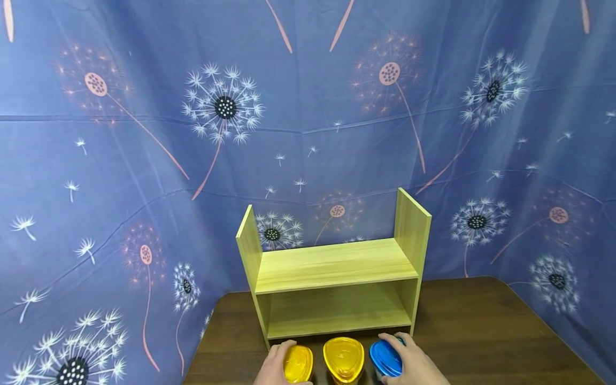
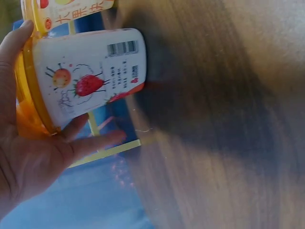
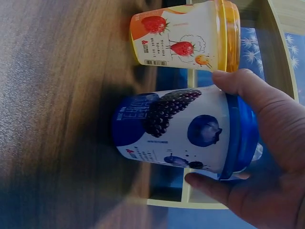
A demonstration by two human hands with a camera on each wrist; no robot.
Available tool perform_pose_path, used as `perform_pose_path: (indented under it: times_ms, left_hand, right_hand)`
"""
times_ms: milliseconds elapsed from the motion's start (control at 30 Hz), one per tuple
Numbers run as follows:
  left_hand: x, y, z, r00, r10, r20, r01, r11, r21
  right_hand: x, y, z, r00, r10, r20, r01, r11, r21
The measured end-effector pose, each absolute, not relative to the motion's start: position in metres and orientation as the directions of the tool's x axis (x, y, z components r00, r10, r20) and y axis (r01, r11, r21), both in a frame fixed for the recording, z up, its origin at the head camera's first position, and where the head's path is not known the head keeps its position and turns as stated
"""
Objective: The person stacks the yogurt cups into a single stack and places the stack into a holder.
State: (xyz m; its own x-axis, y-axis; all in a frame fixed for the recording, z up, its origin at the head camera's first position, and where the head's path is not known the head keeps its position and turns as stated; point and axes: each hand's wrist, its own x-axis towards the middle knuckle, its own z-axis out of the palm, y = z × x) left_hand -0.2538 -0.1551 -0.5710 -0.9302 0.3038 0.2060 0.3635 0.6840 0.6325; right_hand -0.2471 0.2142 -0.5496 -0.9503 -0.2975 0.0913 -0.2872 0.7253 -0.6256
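Note:
Three fruit-printed yogurt cups stand in a row on the table in the head view. My left hand (image 1: 275, 369) holds the left yellow-lidded cup (image 1: 299, 363) around its lid. Its white side (image 2: 95, 71), with strawberry print and a barcode, faces the left wrist camera. At the right, my right hand (image 1: 415, 364) grips the blue-lidded cup (image 1: 385, 358), thumb and fingers on opposite sides of the lid rim. Blackberry and blueberry pictures cover that cup's wall (image 3: 176, 124). Between the hands is the other yellow-lidded cup (image 1: 344, 359), untouched.
A pale wooden two-level shelf (image 1: 337, 266) with raised side panels stands just behind the cups. Dark brown tabletop (image 1: 481, 321) extends to its right. A blue dandelion-print curtain (image 1: 308, 107) hangs behind and on both sides.

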Motion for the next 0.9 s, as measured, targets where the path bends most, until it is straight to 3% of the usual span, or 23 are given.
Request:
perform_pose_path:
  times_ms: [333, 900]
  left_hand:
    - [-0.253, -0.152, -0.578, -0.925, 0.261, 0.275, 0.379, 0.642, 0.666]
    - [-0.253, -0.153, -0.574, -0.973, 0.158, 0.168, 0.230, 0.606, 0.761]
  right_hand:
    - [-0.248, 0.214, -0.550, -0.946, -0.306, 0.107, -0.303, 0.717, -0.628]
    - [-0.247, 0.208, -0.520, -0.975, -0.194, 0.105, -0.219, 0.786, -0.578]
